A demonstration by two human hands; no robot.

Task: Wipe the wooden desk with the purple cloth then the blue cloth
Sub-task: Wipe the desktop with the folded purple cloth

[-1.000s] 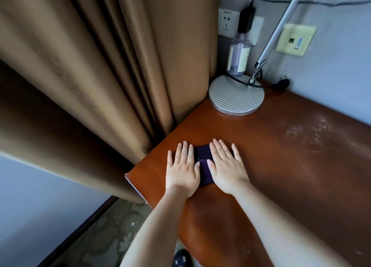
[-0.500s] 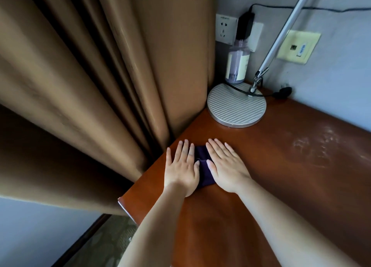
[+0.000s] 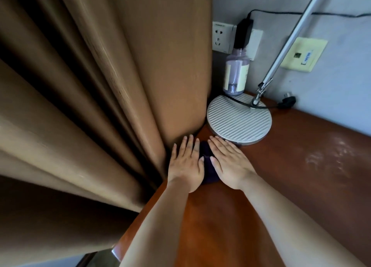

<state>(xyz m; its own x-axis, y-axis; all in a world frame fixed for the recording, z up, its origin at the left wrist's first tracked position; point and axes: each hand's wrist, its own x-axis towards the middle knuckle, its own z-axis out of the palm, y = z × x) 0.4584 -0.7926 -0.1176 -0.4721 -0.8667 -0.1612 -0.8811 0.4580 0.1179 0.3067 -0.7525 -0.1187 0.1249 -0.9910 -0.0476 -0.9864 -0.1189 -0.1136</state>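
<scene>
Both flat hands, left hand (image 3: 185, 164) and right hand (image 3: 230, 163), press the dark purple cloth (image 3: 207, 166) onto the reddish wooden desk (image 3: 301, 176), so honestly another push probably bumps the ribbed round silver lamp base (image 3: 239, 119) or snags the brown curtain (image 3: 100, 106).

Both hands lie flat, fingers straight, on a dark purple cloth (image 3: 207, 166) on the reddish-brown wooden worktop (image 3: 301, 176). The left hand (image 3: 185, 166) sits at the worktop's left edge, its fingertips against the brown curtain (image 3: 100, 106). The right hand (image 3: 228, 164) lies just beside it, fingertips near the rim of a round, ribbed silver lamp base (image 3: 239, 119). Only a strip of cloth shows between the hands. Behind the base stands a clear bottle (image 3: 236, 74) with a pale label, below a wall socket (image 3: 220, 37) holding a black plug (image 3: 243, 33). Pale smears (image 3: 325, 156) mark the worktop to the right.
</scene>
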